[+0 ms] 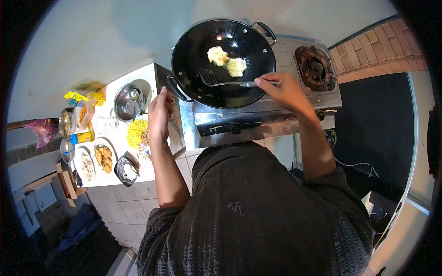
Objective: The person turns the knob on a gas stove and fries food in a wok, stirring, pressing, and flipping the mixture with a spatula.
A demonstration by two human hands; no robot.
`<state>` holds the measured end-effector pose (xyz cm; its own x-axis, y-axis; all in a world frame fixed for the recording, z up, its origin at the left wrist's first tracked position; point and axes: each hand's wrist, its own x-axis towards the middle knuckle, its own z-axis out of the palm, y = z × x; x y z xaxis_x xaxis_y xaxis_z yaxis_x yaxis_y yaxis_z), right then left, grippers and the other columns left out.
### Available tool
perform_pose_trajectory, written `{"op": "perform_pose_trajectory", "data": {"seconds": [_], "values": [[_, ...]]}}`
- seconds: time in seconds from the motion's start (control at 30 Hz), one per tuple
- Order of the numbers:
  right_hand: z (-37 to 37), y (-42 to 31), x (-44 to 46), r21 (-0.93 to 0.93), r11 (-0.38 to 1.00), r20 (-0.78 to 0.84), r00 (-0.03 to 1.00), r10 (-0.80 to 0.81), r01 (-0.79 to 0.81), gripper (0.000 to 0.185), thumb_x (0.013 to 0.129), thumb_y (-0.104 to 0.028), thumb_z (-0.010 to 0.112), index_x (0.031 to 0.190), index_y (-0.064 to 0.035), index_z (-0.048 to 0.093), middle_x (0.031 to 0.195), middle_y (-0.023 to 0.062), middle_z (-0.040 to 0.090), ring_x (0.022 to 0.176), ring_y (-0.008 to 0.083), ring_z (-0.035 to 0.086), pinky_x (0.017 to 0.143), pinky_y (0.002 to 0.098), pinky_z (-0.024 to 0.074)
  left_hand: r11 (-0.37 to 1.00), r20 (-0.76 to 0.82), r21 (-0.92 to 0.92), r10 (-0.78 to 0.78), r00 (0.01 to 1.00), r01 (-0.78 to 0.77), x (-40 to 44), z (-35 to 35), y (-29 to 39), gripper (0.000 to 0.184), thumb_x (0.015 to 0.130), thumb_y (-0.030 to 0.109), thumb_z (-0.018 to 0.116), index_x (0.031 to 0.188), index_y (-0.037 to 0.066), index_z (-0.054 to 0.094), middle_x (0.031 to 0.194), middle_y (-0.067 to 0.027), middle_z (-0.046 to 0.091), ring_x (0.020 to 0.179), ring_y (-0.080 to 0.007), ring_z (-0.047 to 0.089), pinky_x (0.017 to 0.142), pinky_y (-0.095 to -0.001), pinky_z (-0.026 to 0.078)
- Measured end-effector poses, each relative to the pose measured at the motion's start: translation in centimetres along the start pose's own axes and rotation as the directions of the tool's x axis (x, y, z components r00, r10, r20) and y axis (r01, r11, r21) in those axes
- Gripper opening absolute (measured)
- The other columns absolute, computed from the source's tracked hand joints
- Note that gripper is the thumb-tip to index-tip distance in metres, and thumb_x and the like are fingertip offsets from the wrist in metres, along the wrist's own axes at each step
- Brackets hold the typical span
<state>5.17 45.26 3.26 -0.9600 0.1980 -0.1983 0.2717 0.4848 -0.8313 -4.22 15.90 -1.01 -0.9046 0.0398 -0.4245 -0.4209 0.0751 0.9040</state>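
A black wok (193, 50) with two looped handles sits on the left burner. Two pale yellow, egg-like pieces (236, 67) lie side by side in it. My right hand (285, 92) is closed round the handle of a slotted spatula (210, 78), whose dark slotted head rests inside the wok, below and left of the pieces. My left hand (159, 112) is just left of the wok's left handle (177, 89), its fingers loosely bent and apart. It appears to hold nothing, though some fingers are partly hidden.
The gas stove (285, 55) has a bare second burner (315, 69) on the right. On the white table (149, 78) at left stand a steel bowl (120, 108), yellow shredded food (136, 133), a plate of browned pieces (105, 158), a black bowl with white powder (129, 172) and packets.
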Motion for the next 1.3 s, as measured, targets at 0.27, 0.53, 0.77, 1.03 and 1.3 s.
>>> {"op": "perform_pose_trajectory", "data": {"seconds": [0.27,0.53,0.77,1.03,1.3], "values": [[2.3,1.8,-3.6,0.033,0.999,-0.116,0.993,0.003,0.001,0.028,0.087,-0.025,0.060,0.098,-0.0002,0.066,0.080,0.0175,0.067,0.069,0.0215,0.065,0.064,0.0321,0.0506,1.000,0.065,-0.002,0.012,0.998,-0.012,0.6,-0.4,-0.4,0.038,0.090,0.040,0.052,0.075,0.006,0.056,0.059,0.0043,0.040,0.053,-0.0069,0.034,0.051,-0.0232,0.024],[2.6,0.7,-4.0,-0.038,0.999,-0.207,0.978,-0.034,0.026,0.027,0.087,-0.024,0.059,0.097,-0.0006,0.066,0.078,0.0169,0.067,0.065,0.0216,0.065,0.061,0.0319,0.0507,0.999,0.030,0.005,0.050,0.998,-0.050,0.5,0.8,0.2,0.037,0.093,0.034,0.048,0.071,0.005,0.055,0.052,0.0072,0.031,0.048,-0.0045,0.025,0.046,-0.0237,0.017],[3.7,1.7,-3.6,0.029,0.999,-0.173,0.985,-0.021,0.027,0.027,0.087,-0.024,0.058,0.096,0.0009,0.066,0.080,0.0198,0.066,0.065,0.0243,0.066,0.061,0.0318,0.0506,0.999,0.055,0.001,0.041,0.998,-0.042,0.5,0.4,0.2,0.036,0.093,0.035,0.049,0.072,0.005,0.055,0.053,0.0072,0.031,0.048,-0.0044,0.025,0.046,-0.0240,0.017],[3.9,1.4,-3.8,0.082,0.994,-0.212,0.976,-0.047,0.066,0.026,0.087,-0.023,0.058,0.094,0.0006,0.066,0.080,0.0197,0.066,0.067,0.0277,0.066,0.062,0.0329,0.0506,1.000,0.017,0.007,0.018,1.000,-0.018,0.7,0.2,0.2,0.036,0.092,0.035,0.051,0.071,0.005,0.054,0.053,0.0070,0.033,0.048,-0.0045,0.027,0.046,-0.0235,0.018],[3.6,0.7,-4.2,0.067,0.997,-0.305,0.952,-0.023,0.046,0.028,0.087,-0.025,0.057,0.095,0.0012,0.066,0.080,0.0202,0.066,0.067,0.0278,0.066,0.062,0.0337,0.0505,1.000,0.020,-0.005,-0.005,1.000,0.006,0.5,0.1,0.4,0.036,0.091,0.035,0.052,0.072,0.005,0.054,0.053,0.0067,0.034,0.048,-0.0047,0.027,0.046,-0.0234,0.019]]}}
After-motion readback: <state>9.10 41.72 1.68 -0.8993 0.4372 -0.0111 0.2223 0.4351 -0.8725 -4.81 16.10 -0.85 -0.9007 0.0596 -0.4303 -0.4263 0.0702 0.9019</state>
